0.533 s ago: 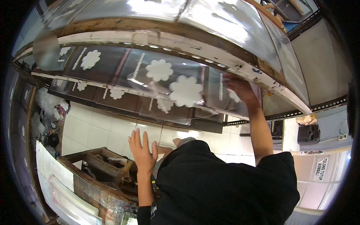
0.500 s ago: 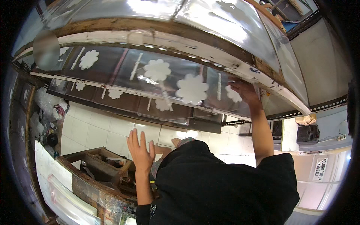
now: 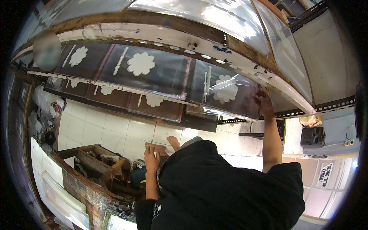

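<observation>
From the head, I see the right hand (image 3: 263, 102) curled at the edge of a clear sheet (image 3: 230, 92) toward the right end of the rack (image 3: 153, 34); whether it grips, I can't tell; the left hand (image 3: 151, 159), loosely open, looks empty, well apart from the rack.

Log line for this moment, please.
Right hand: at right edge of flower-patterned clear sheet, grip unclear | Left hand: apart from rack, near wooden cabinet | Leftward: more patterned sheets
</observation>
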### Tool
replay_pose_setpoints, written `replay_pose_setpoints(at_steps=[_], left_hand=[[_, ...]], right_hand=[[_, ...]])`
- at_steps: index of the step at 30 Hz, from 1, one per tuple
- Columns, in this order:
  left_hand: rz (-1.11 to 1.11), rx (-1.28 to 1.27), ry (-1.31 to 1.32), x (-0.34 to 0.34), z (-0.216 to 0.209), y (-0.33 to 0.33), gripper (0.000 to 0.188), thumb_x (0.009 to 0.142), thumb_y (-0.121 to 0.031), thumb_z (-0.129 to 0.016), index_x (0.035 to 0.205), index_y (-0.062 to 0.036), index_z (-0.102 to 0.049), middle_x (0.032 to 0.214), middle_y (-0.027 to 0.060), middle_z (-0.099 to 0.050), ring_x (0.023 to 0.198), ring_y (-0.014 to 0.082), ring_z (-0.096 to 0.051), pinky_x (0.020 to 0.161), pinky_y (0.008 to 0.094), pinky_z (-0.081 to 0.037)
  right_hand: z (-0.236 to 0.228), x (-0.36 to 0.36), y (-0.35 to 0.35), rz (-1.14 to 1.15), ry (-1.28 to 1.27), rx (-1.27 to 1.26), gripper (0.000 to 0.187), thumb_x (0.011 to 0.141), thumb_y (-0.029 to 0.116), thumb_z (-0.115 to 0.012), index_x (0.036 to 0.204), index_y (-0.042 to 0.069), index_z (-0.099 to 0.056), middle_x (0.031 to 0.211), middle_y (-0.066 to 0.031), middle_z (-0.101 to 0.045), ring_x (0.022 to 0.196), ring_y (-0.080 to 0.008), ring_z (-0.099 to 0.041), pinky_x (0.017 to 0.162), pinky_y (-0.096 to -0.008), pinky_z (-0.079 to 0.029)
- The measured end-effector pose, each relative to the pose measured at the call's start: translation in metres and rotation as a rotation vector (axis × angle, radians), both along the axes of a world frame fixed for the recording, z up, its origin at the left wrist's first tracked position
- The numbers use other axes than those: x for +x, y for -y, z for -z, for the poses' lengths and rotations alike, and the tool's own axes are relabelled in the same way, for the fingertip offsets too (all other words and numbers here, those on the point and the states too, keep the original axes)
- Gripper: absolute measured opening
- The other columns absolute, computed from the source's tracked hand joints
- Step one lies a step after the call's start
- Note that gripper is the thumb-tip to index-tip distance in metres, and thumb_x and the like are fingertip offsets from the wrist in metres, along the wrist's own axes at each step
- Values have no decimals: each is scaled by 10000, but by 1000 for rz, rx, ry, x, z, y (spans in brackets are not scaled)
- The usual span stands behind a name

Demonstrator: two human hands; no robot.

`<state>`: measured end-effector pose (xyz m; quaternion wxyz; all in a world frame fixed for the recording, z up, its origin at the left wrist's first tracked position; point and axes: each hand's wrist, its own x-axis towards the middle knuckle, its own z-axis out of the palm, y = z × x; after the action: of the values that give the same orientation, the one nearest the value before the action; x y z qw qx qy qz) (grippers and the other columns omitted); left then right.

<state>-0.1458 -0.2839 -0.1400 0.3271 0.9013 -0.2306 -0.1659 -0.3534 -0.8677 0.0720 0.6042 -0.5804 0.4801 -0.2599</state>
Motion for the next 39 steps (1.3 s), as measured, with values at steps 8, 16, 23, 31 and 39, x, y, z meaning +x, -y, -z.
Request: replay_pose_setpoints(at_steps=[8, 16, 23, 31, 39], left_hand=[[-19, 163, -249, -38, 29, -24, 396, 924, -204, -639, 1237, 38, -627, 1394, 295, -511, 1298, 448, -480, 1091, 479, -409], [-43, 167, -176, -38, 47, -43, 397, 906, -195, -645, 1225, 41, -628, 1318, 303, -557, 1224, 461, -524, 1055, 498, -428], [-77, 172, -245, -42, 50, -44, 386, 907, -191, -644, 1223, 30, -633, 1316, 292, -563, 1233, 450, -526, 1053, 496, -432], [4, 170, -313, -48, 52, -39, 393, 926, -205, -602, 1239, 32, -625, 1318, 287, -565, 1246, 446, -519, 1052, 501, -431], [-66, 158, -307, -46, 45, -42, 396, 916, -213, -627, 1228, 31, -629, 1309, 281, -572, 1234, 435, -530, 1053, 482, -435]], right_hand=[[19, -6, 11, 121, 64, -59, 305, 905, 12, -500, 1196, 46, -584, 1050, -86, -634, 904, -230, -701, 724, -298, -571], [34, -12, 32, 111, 64, -84, 322, 894, -14, -475, 1186, 53, -593, 1041, -67, -616, 882, -220, -701, 702, -283, -570], [-27, 22, -18, -19, -930, -703, 295, 885, 189, -587, 1119, 31, -673, 1037, -171, -709, 917, -317, -708, 836, -446, -550], [39, -16, 59, -300, -870, -997, 335, 895, 243, -583, 1136, 40, -697, 1029, -237, -713, 1000, -374, -693, 876, -444, -526], [19, 22, 14, -341, -832, -787, 298, 894, 196, -602, 1121, 19, -683, 1093, -228, -701, 1049, -378, -671, 886, -467, -524]])
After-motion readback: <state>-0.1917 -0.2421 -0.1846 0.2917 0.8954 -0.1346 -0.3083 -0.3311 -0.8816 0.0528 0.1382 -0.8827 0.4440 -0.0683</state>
